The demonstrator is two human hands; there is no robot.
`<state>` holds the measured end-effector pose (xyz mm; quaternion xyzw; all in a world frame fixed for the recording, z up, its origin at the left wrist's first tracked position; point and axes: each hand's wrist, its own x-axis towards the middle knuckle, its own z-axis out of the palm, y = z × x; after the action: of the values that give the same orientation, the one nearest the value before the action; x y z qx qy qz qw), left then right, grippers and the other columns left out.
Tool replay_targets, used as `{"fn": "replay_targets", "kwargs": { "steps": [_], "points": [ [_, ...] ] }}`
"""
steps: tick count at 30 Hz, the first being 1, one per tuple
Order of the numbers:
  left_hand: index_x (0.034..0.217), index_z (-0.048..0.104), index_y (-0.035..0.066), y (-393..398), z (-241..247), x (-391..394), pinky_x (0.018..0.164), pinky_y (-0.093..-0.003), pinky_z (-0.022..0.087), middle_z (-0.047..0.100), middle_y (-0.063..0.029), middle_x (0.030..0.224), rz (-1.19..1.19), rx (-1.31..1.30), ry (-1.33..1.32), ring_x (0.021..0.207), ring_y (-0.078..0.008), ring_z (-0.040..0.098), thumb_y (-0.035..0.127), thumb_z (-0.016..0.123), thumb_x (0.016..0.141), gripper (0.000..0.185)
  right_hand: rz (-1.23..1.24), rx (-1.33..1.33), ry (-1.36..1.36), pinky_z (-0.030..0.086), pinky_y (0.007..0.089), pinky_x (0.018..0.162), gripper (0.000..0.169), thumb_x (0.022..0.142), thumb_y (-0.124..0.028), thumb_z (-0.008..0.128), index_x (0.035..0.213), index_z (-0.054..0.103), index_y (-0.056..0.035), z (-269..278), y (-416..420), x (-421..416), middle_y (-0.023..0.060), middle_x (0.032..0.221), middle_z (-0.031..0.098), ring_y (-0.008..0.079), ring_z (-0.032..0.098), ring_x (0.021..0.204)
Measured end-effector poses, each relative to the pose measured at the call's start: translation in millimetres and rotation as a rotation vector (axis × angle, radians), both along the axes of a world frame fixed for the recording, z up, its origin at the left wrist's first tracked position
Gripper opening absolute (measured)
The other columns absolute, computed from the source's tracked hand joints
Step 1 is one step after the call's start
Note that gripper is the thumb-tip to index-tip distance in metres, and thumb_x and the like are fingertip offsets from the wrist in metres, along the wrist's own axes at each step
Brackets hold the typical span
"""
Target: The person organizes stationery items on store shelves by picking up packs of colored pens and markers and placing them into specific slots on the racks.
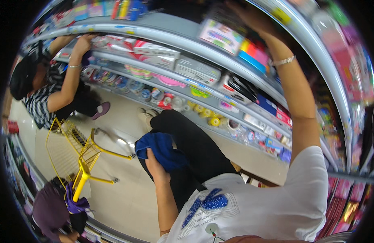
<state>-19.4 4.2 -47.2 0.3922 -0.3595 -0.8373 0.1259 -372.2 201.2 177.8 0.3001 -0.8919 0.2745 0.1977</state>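
Observation:
My left hand (158, 167) grips a bunched blue cloth (164, 150) in front of my dark trousers. My right hand (250, 18) reaches up into a shelf at the top of the view; it is blurred and dark, and its fingers cannot be made out clearly. Just beside it on the shelf lie a white box with a colourful print (222, 35) and a pack in bright colour bands (255, 56). Boxes, including a grey-and-white one (197, 70), stand on the shelf below, and rolls of yellow tape (206, 113) sit lower down.
A yellow wheeled cart (83, 170) stands on the tiled floor, with a purple cloth (74, 202) on it. One person in a striped top (41, 104) reaches into the shelves at the left. Another person in dark purple (50, 209) is at the lower left. A curved shelf edge (332, 70) runs close at the right.

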Motion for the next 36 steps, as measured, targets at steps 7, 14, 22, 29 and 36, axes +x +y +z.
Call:
{"fn": "replay_targets", "kwargs": {
  "steps": [7, 14, 22, 29, 36],
  "points": [
    [0.127, 0.047, 0.001, 14.4, 18.8, 9.9, 0.092, -0.0379, 0.047, 0.058, -0.0129, 0.117, -0.034, 0.087, 0.117, 0.105, -0.0255, 0.058, 0.039, 0.041, 0.096, 0.049, -0.029, 0.174, 0.213, 0.045, 0.0345, 0.083, 0.012, 0.08, -0.013, 0.066, 0.089, 0.067, -0.0056, -31.6, 63.8, 188.1, 0.011, 0.102, 0.064, 0.0263, 0.06, 0.094],
    [0.126, 0.048, 0.002, 24.4, 19.5, 19.9, 0.091, -0.0381, 0.047, 0.059, -0.0127, 0.116, -0.026, 0.123, 0.128, 0.104, -0.0253, 0.059, 0.039, 0.042, 0.096, 0.048, -0.431, 0.186, 0.325, 0.044, 0.0359, 0.084, 0.015, 0.08, -0.015, 0.066, 0.093, 0.066, -0.006, -20.5, 162.5, 188.5, 0.0127, 0.098, 0.064, 0.0298, 0.059, 0.096],
    [0.131, 0.041, 0.002, 37.6, 27.0, 31.5, 0.094, -0.0368, 0.046, 0.054, -0.0127, 0.123, -0.075, 0.142, 0.158, 0.11, -0.0239, 0.056, 0.034, 0.039, 0.097, 0.046, -0.514, 0.541, 0.559, 0.047, 0.0432, 0.084, 0.044, 0.084, -0.035, 0.061, 0.123, 0.056, -0.0157, -25.2, 235.6, 98.2, 0.0156, 0.113, 0.06, 0.0345, 0.058, 0.099],
    [0.132, 0.04, 0.001, 51.8, 31.1, 37.3, 0.094, -0.0375, 0.046, 0.053, -0.0147, 0.125, -0.077, 0.184, 0.183, 0.111, -0.0253, 0.056, 0.035, 0.039, 0.097, 0.048, -0.584, 0.315, 0.667, 0.048, 0.0425, 0.067, 0.027, 0.088, -0.03, 0.06, 0.107, 0.066, -0.0124, -22.8, 210.5, 122.2, 0.0172, 0.083, 0.065, 0.0341, 0.062, 0.073],
    [0.133, 0.042, 0.004, 66.2, 35.8, 30.5, 0.097, -0.04, 0.044, 0.054, -0.0133, 0.126, -0.207, 0.284, 0.244, 0.112, -0.0262, 0.055, 0.036, 0.038, 0.097, 0.048, -0.499, 0.075, 0.698, 0.04, 0.0263, 0.064, 0.02, 0.09, -0.012, 0.058, 0.106, 0.064, -0.0021, -20.8, 167.9, 203.7, 0.0068, 0.078, 0.061, 0.0139, 0.051, 0.066]
  ]
}}
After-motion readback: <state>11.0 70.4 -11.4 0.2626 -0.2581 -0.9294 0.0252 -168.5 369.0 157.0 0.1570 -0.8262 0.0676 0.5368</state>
